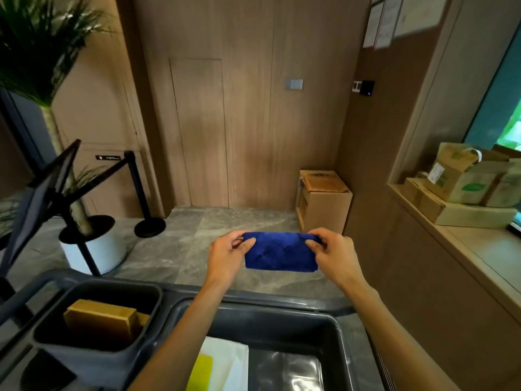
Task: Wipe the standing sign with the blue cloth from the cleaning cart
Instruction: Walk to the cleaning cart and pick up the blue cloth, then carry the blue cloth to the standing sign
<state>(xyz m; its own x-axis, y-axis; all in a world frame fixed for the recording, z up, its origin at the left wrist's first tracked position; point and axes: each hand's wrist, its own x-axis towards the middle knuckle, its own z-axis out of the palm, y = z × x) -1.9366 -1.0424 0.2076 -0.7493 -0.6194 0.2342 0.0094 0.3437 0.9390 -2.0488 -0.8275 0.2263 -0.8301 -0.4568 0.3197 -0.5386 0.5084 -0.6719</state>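
1. Both my hands, left hand [229, 256] and right hand [332, 253], pinch the blue cloth [280, 253] taut above the cleaning cart [169, 292].
2. Cloth in hand; next I probably turn to the standing sign [36, 198], left of cart.

Blue cloth [280, 253]: dark blue, folded into a flat rectangle, held level in the air beyond the grey cleaning cart [169, 299]. Standing sign [42, 190]: dark tilted panels on a black post, far left, well apart from the cloth.
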